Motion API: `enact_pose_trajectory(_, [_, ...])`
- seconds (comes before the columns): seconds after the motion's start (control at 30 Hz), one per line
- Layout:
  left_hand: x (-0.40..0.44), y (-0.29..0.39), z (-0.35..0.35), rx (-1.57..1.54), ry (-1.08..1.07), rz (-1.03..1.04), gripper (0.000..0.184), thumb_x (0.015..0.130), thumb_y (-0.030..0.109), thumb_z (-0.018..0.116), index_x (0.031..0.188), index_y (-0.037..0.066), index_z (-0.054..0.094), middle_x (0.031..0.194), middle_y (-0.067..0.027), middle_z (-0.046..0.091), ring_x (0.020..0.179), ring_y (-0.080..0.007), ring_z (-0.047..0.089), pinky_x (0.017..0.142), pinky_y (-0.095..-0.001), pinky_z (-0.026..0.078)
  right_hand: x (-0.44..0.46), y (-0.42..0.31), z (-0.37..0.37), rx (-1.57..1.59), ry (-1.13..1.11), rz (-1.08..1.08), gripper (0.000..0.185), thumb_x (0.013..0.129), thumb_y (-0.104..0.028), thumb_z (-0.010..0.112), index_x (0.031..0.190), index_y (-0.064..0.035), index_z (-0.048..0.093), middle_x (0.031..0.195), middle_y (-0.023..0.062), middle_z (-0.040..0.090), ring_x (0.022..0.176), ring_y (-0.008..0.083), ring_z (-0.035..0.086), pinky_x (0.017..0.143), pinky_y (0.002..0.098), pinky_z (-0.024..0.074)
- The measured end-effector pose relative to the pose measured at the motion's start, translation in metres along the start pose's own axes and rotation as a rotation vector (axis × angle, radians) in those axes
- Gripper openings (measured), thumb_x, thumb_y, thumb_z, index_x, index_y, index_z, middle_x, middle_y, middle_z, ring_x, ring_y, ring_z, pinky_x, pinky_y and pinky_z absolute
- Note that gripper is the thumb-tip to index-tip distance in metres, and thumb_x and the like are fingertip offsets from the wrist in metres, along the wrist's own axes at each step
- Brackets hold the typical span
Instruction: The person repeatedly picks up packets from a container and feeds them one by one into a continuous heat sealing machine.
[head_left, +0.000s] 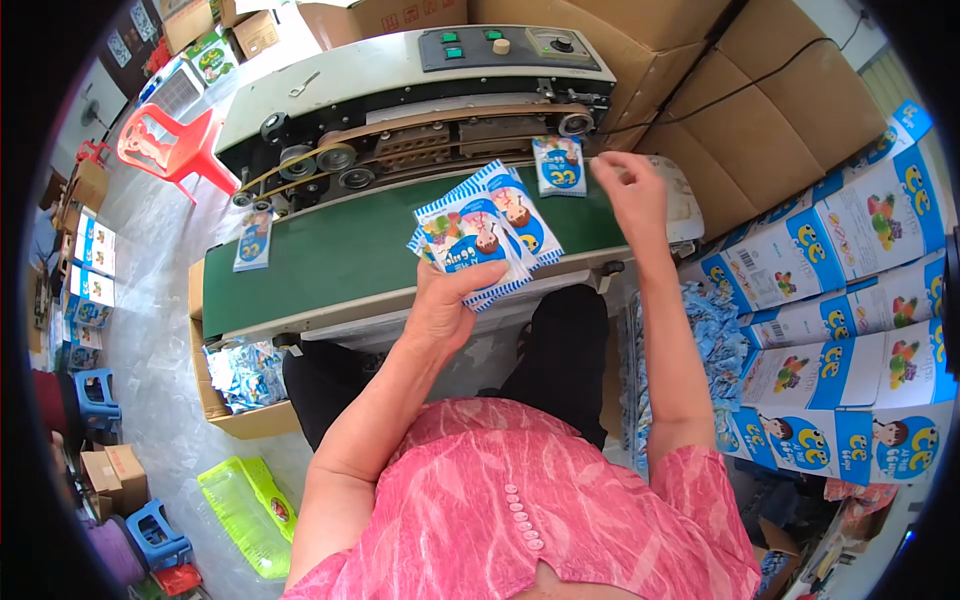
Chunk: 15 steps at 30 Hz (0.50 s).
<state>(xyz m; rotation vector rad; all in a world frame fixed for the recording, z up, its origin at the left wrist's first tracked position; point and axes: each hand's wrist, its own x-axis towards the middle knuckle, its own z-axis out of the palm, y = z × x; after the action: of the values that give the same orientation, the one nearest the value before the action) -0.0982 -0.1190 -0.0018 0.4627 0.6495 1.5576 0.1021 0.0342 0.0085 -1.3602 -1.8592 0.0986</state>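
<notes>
My left hand (447, 300) is closed around a fanned stack of blue-and-white printed packets (470, 235), held above the front edge of the green conveyor belt (345, 262). Just right of a single packet (560, 167), which lies at the belt's right end by the sealing machine's rollers, is my right hand (632, 195). Its fingers are loosely curled with a gap between them, and nothing shows in them. Another packet (254, 240) rests at the left end of the belt. The band sealing machine (400, 85) runs along the belt's far side.
Under the belt's left end stands a cardboard box (255, 422) of packets. Blue packets (700, 345) are heaped at my right, beside stacked printed cartons (815, 245). A lime-green basket (250, 515) and a red chair (180, 145) stand on the floor to the left.
</notes>
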Motion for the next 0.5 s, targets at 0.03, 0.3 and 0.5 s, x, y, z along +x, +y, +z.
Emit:
enact_pose_trajectory(0.03, [0.000,0.001,0.000,0.001,0.005,0.000,0.051,0.068,-0.010,0.068,0.116,0.002,0.055,0.106,-0.0084,0.065,0.094,-0.0197,0.066,0.083,-0.0329,0.054,-0.008,-0.030,-0.017,0.366,-0.260,0.188,0.030,0.089,-0.025,0.063,0.103,0.0019,0.066,0.082,0.0039,0.066,0.070,0.0084,0.059,0.059,0.0221,0.0470])
enact_pose_trajectory(0.3, [0.003,-0.008,0.004,0.038,-0.006,-0.002,0.049,0.069,-0.010,0.068,0.115,0.002,0.055,0.106,-0.0092,0.064,0.094,-0.0202,0.065,0.084,-0.0337,0.054,-0.055,-0.059,-0.023,0.753,-0.493,0.270,0.023,0.087,-0.013,0.067,0.104,0.0026,0.067,0.085,0.0013,0.066,0.074,0.0071,0.060,0.061,0.0241,0.0504])
enact_pose_trajectory(0.5, [0.003,-0.010,0.003,0.039,0.028,0.005,0.048,0.069,-0.010,0.069,0.113,0.002,0.056,0.104,-0.0086,0.065,0.094,-0.0200,0.066,0.082,-0.0334,0.054,-0.056,-0.038,-0.022,0.849,-0.199,0.437,0.024,0.088,-0.014,0.064,0.103,0.0041,0.066,0.084,0.0037,0.066,0.068,0.0089,0.062,0.055,0.0228,0.0535])
